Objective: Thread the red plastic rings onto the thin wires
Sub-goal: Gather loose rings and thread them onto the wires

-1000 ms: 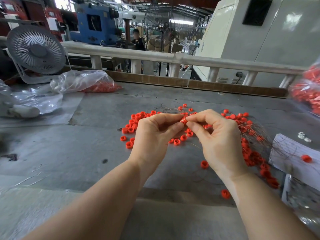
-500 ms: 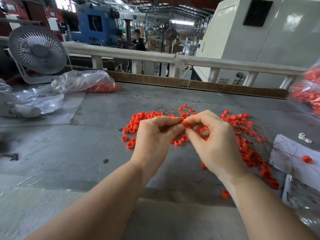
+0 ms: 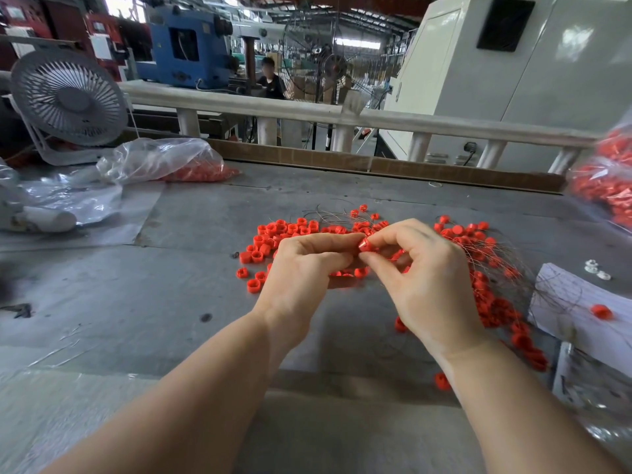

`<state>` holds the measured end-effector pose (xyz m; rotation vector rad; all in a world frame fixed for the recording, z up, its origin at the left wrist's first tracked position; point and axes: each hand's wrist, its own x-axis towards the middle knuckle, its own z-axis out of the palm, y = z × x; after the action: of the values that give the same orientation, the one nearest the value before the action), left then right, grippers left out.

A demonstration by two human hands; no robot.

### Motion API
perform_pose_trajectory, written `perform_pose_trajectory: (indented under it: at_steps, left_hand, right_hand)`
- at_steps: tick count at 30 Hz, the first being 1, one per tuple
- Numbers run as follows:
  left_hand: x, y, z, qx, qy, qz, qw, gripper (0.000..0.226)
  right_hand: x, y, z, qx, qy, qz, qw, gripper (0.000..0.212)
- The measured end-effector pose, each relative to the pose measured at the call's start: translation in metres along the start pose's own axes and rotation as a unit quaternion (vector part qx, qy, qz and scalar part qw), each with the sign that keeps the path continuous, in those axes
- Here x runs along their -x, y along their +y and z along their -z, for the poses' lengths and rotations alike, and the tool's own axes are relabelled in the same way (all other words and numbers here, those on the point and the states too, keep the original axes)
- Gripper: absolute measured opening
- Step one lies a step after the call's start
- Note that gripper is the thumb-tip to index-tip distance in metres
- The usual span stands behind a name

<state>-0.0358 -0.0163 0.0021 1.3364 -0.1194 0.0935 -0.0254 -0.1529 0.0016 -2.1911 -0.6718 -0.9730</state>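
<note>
A small red plastic ring (image 3: 365,244) is pinched between the fingertips of my left hand (image 3: 304,268) and my right hand (image 3: 427,278), held above the grey table (image 3: 171,285). Loose red rings (image 3: 273,239) lie scattered on the table beyond my left hand. To the right, a bundle of thin wires (image 3: 506,265) fans out with several red rings on them (image 3: 492,309). Whether a wire runs through the held ring is too fine to tell.
A clear bag with red rings (image 3: 191,165) and a white desk fan (image 3: 68,100) sit at the back left. Another bag of red rings (image 3: 605,179) hangs at the right edge. White paper (image 3: 574,309) lies at the right, with a lone ring (image 3: 601,311) on it. A railing (image 3: 307,111) borders the far side.
Both hands stay together at the table's middle, fingers shifting slightly around the ring. The right hand's fingers have spread a little and the ring shows more clearly between the fingertips.
</note>
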Motion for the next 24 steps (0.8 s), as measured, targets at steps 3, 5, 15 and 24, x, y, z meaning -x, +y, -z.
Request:
perform_pose_trajectory:
  at_steps: [3, 5, 15, 24]
  left_hand:
    - [0.0005, 0.0009, -0.0011, -0.017, 0.001, -0.002, 1.0, 0.04]
    - [0.0012, 0.0009, -0.0025, -0.039, -0.003, -0.005, 0.999, 0.042]
    - [0.0029, 0.0005, -0.0041, -0.066, -0.013, -0.019, 0.998, 0.043]
    - [0.0035, -0.0022, -0.0035, -0.086, -0.01, -0.049, 0.995, 0.037]
  right_hand:
    - [0.0, 0.0016, -0.0012, 0.001, 0.002, -0.001, 1.0, 0.006]
    - [-0.0001, 0.0023, -0.0017, 0.005, 0.007, -0.006, 1.0, 0.006]
    - [-0.0007, -0.0002, -0.0006, 0.019, -0.008, -0.005, 1.0, 0.009]
    - [-0.0016, -0.0025, 0.0001, 0.024, -0.013, 0.019, 0.999, 0.006]
